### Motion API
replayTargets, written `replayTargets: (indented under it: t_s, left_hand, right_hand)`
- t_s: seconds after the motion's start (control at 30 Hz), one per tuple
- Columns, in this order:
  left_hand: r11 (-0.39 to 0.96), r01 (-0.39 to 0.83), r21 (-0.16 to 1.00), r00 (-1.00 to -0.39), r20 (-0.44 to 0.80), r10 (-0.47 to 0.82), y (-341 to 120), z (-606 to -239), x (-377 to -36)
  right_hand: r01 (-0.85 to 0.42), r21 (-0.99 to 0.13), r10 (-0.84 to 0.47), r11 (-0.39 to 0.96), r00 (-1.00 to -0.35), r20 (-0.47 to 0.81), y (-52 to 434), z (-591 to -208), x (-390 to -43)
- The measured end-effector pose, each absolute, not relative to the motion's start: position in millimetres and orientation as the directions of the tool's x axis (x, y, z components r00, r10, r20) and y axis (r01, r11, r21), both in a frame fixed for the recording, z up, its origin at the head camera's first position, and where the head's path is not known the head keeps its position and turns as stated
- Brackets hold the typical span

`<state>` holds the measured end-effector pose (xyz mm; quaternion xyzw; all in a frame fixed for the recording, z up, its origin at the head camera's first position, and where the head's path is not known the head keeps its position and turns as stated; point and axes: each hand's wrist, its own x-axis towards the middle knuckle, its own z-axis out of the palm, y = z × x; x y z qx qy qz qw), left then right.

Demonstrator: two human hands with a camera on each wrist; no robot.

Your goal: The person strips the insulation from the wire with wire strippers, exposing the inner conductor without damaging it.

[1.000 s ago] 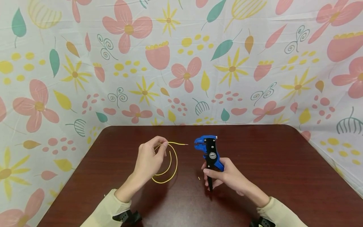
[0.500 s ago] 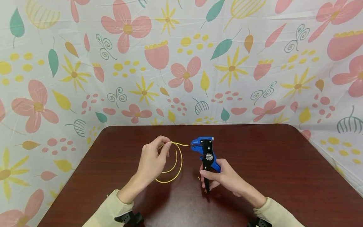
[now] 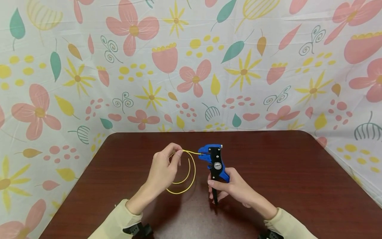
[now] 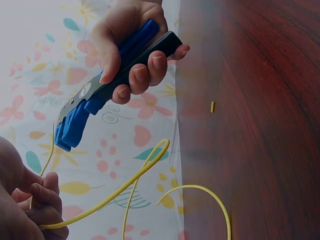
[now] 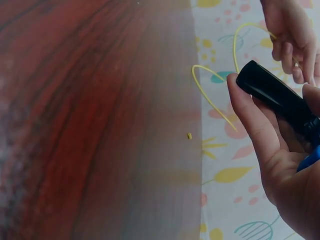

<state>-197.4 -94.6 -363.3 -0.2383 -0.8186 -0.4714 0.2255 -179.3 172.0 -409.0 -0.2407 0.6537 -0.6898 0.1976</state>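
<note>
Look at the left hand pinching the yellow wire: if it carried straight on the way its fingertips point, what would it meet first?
Probably the stripper head: the left hand points at it, the wire tip already there.

A makeshift recording booth: a dark wooden table is enclosed on three sides by a flower-printed cloth backdrop.

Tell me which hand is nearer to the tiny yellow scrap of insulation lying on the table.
Right. The right hand, holding the wire stripper, sits just beside the yellow scrap. The left hand pinches the yellow wire farther off, beyond the wire's loop.
</note>
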Motion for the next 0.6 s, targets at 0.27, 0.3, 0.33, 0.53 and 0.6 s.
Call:
replayTargets:
  t_s: [0.27, 0.3, 0.33, 0.53, 0.6]
  left_hand:
    - [0.429, 0.607, 0.669, -0.786, 0.585, 0.199, -92.3, -364.6, -197.4]
    - [0.427, 0.608, 0.669, -0.785, 0.586, 0.200, -92.0, -364.9, -197.5]
    - [0.426, 0.610, 0.668, -0.784, 0.587, 0.201, -91.7, -365.2, -197.7]
    - [0.423, 0.613, 0.668, -0.782, 0.588, 0.206, -89.9, -366.3, -198.7]
    - [0.425, 0.612, 0.667, -0.783, 0.586, 0.208, -89.7, -367.1, -199.1]
  right_hand:
    - [-0.053, -0.995, -0.593, -0.089, -0.799, 0.096, 169.2, -407.2, -179.1]
    - [-0.054, -0.994, -0.595, -0.092, -0.798, 0.098, 168.9, -407.0, -179.0]
    - [-0.055, -0.994, -0.596, -0.094, -0.797, 0.101, 168.6, -406.7, -178.9]
    - [-0.058, -0.993, -0.596, -0.101, -0.796, 0.107, 168.2, -405.8, -178.4]
    - [-0.056, -0.993, -0.597, -0.101, -0.795, 0.106, 168.1, -405.7, -178.2]
